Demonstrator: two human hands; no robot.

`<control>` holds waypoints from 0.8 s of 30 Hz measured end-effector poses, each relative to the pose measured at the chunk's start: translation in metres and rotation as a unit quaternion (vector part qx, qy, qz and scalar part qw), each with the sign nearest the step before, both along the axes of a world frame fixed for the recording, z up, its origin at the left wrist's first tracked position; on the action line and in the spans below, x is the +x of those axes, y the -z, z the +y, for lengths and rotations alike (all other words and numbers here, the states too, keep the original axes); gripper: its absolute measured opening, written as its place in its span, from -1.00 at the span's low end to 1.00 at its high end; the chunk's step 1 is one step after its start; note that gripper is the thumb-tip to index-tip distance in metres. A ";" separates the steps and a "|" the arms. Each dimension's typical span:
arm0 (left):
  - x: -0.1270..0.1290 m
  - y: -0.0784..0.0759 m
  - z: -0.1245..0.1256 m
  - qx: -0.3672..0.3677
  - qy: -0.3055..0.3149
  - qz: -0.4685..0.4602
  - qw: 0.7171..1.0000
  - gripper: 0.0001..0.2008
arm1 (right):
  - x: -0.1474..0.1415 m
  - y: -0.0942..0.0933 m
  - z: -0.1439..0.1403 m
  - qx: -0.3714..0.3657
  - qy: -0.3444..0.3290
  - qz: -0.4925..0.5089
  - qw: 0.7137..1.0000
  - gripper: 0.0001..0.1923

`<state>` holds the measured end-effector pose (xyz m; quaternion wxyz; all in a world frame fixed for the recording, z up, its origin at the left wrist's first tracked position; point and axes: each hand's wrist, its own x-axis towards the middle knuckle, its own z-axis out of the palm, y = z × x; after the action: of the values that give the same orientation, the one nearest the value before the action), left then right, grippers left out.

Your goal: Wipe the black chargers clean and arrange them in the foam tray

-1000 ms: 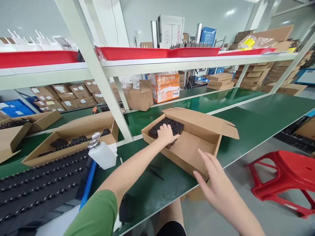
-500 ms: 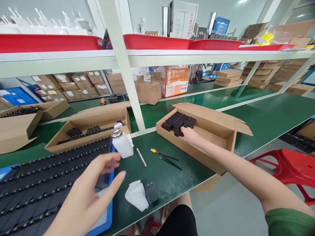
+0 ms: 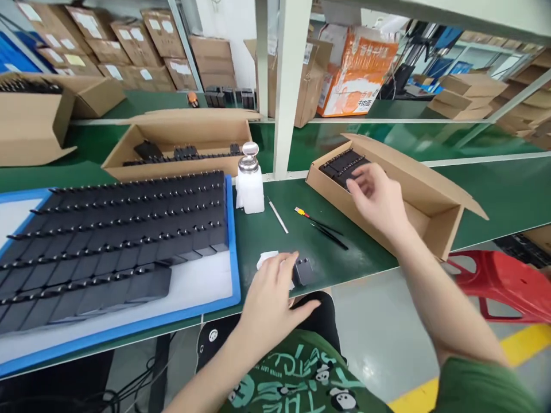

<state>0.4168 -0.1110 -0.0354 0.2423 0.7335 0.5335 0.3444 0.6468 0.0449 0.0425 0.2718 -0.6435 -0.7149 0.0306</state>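
Note:
My left hand [image 3: 271, 292] rests at the front edge of the green table, its fingers spread over a white cloth [image 3: 264, 259] and touching a small black adapter [image 3: 303, 269]. It does not grip either one. My right hand [image 3: 379, 198] hovers, blurred, over the near wall of an open cardboard box [image 3: 430, 229], fingers apart and holding nothing. A block of black adapters [image 3: 342, 163] lies in the box's far left corner, just beyond that hand.
A blue tray [image 3: 232, 246] with several rows of black adapters lies at the left. Behind it is a second cardboard box [image 3: 172, 166]. A white pump bottle [image 3: 250, 186], a white stick [image 3: 278, 215] and tweezers [image 3: 325, 229] lie mid-table. A red stool [image 3: 503, 281] stands at the right.
The view has tipped down. My left hand moved right, from over the tray to the cloth and adapter. My right hand lifted off the adapters in the box and drew back.

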 end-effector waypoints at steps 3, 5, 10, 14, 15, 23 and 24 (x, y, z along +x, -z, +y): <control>0.033 0.005 0.023 -0.081 -0.018 -0.105 0.991 -0.29 | -0.009 0.015 -0.070 0.044 -0.059 0.057 0.996 -0.83; 0.034 0.011 0.032 -0.098 -0.027 -0.158 0.982 -0.44 | -0.006 0.033 -0.102 0.083 -0.073 0.136 0.984 -0.85; -0.020 0.022 0.030 -0.102 -0.034 -0.351 0.930 -0.32 | -0.022 0.078 -0.125 0.097 -0.135 0.101 0.981 -0.79; -0.056 0.023 0.017 -0.107 -0.046 -0.504 0.856 -0.13 | -0.083 0.110 -0.127 0.059 -0.285 0.055 0.955 -0.70; -0.059 0.023 0.013 -0.111 -0.051 -0.527 0.841 -0.13 | -0.097 0.118 -0.127 0.056 -0.302 0.054 0.950 -0.68; -0.051 0.016 0.002 -0.161 -0.107 -0.667 0.719 -0.21 | -0.107 0.112 -0.122 0.108 -0.227 0.189 0.949 -0.67; -0.047 0.016 0.003 -0.171 -0.117 -0.674 0.709 -0.20 | -0.106 0.101 -0.127 0.133 -0.211 0.215 0.944 -0.63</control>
<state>0.3695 -0.1085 -0.0510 0.6166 0.1845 0.3601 0.6754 0.5410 -0.0819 -0.0581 0.4900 -0.4137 -0.7563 0.1296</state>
